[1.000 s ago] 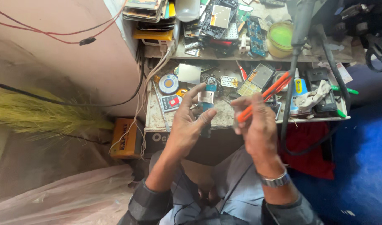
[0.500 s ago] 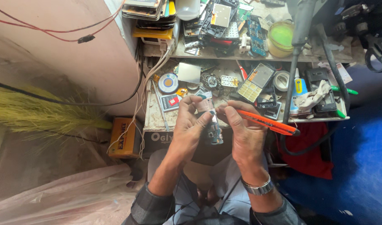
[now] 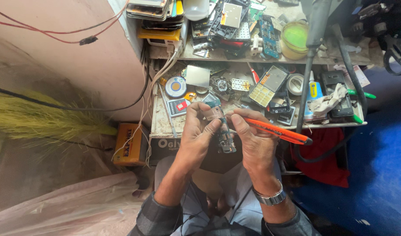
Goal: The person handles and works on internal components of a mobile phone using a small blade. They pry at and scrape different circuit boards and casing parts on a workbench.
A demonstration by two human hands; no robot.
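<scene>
Just in front of the cluttered workbench (image 3: 165, 124), over the lap: left hand (image 3: 196, 135) wrapped around a stripped phone circuit board (image 3: 222, 129), thumb pressed across its upper part, fingers curled behind; board upright, lower end sticking out below the fingers

Right hand (image 3: 253, 140) close against the same board from the other side, pinching an orange screwdriver (image 3: 275, 130); tip at the board's upper part, handle slanting away to the right and ending in a dark cap just under the bench edge; metal wristwatch (image 3: 270, 197) on that wrist

Both hands together, nearly touching, each clamped on its own item

On the bench beyond the hands: a round solder-wick reel (image 3: 176, 86) toward the left, a red-and-white card (image 3: 178, 106) just below it, a phone keypad frame (image 3: 268, 85) to the right, a roll of tape (image 3: 294, 84) next to that, a crumpled rag (image 3: 329, 101) over a dark handset farther right

On the shelf above the bench: a yellow-green round tub (image 3: 294, 38), stacked phone parts and screens

Left of the bench: an orange box (image 3: 128, 144) on the floor, a grass broom (image 3: 38, 120) beyond it
</scene>
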